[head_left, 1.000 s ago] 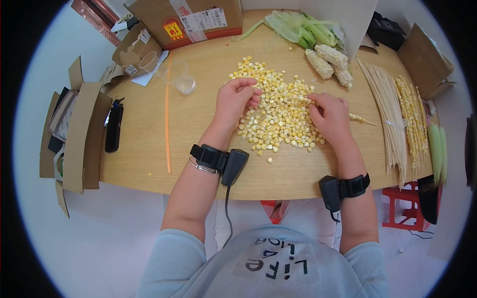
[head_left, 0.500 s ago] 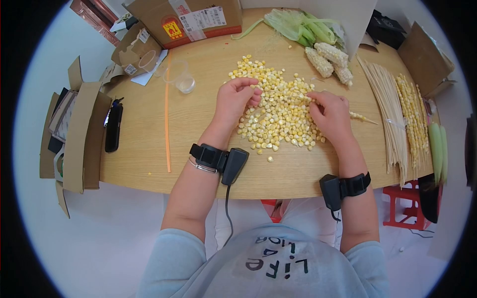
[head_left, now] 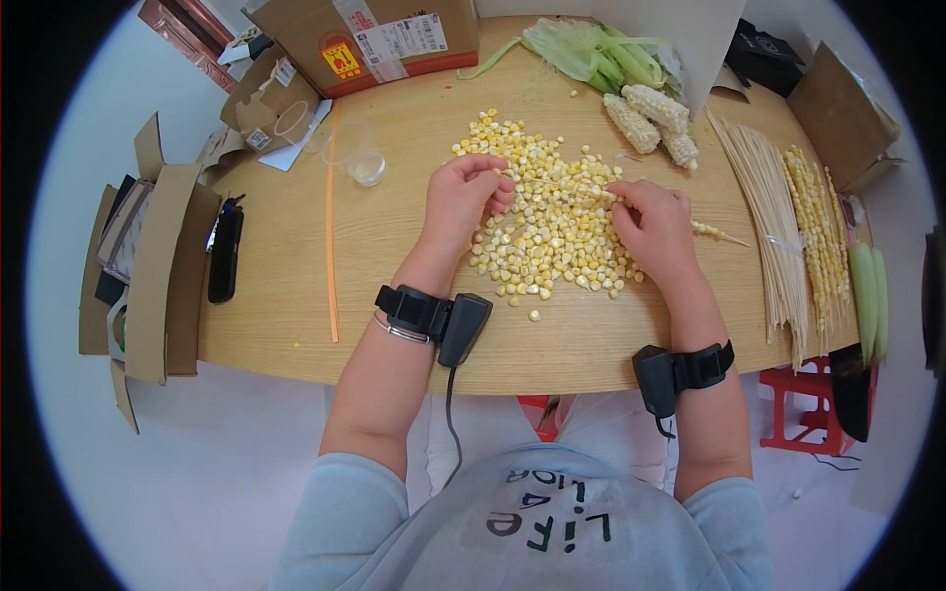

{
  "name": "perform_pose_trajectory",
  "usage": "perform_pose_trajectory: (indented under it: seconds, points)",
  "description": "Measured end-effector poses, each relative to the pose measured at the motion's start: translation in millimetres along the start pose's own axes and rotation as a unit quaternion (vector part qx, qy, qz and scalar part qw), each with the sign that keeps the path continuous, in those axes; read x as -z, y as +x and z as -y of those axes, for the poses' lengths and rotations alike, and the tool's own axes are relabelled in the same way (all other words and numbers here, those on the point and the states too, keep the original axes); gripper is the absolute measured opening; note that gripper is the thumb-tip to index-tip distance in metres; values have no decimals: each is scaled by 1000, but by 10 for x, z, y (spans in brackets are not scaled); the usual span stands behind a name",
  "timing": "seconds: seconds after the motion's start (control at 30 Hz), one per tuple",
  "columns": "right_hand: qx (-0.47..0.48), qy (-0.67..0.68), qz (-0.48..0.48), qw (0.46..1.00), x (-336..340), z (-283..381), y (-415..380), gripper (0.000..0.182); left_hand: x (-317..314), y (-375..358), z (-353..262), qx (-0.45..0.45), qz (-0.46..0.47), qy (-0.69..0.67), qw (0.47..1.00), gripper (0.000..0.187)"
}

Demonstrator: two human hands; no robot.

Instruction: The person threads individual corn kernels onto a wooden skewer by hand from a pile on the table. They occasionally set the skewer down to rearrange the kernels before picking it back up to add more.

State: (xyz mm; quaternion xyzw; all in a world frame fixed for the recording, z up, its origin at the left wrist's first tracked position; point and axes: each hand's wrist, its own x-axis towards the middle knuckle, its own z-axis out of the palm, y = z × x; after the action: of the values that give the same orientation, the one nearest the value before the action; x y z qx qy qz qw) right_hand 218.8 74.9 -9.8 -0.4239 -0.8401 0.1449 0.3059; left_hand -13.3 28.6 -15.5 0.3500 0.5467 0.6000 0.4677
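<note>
Over the heap of loose corn kernels (head_left: 557, 236), a thin bamboo skewer (head_left: 731, 237) stretches between my two hands. My left hand (head_left: 463, 200) is closed, thumb and forefinger pinched at the skewer's left end; whether a kernel is between the fingertips I cannot make out. My right hand (head_left: 654, 219) is closed around the skewer farther right. Threaded kernels (head_left: 704, 229) show on the skewer past the right hand, and its pointed tip sticks out beyond them. The part inside the right palm is hidden.
A bundle of bare skewers (head_left: 764, 217) lies at right, beside several kernel-filled skewers (head_left: 818, 236) and green corn husks (head_left: 867, 295). Stripped cobs (head_left: 631, 123) lie at the back. Clear cups (head_left: 367, 165), an orange strip (head_left: 332, 236) and cardboard boxes (head_left: 163, 276) are at left.
</note>
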Motion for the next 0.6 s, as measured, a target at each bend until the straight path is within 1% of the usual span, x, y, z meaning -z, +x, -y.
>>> perform_pose_trajectory:
  seconds: [0.2,0.3,0.37,0.47,0.6]
  points:
    - [-4,2,3,1000,-4,1,3,18,30,10,22,-4,-3,28,1000,13]
    - [-5,2,5,1000,-1,2,4,18,25,16,39,-10,22,32,999,15]
    - [-6,3,6,1000,-1,5,6,19,-24,-5,19,10,18,-7,1000,19]
    - [-5,4,-2,1000,5,1,-3,18,-48,-8,-12,19,27,1,999,24]
    - [-2,7,-2,1000,-2,4,1,18,-39,-11,4,7,36,11,999,25]
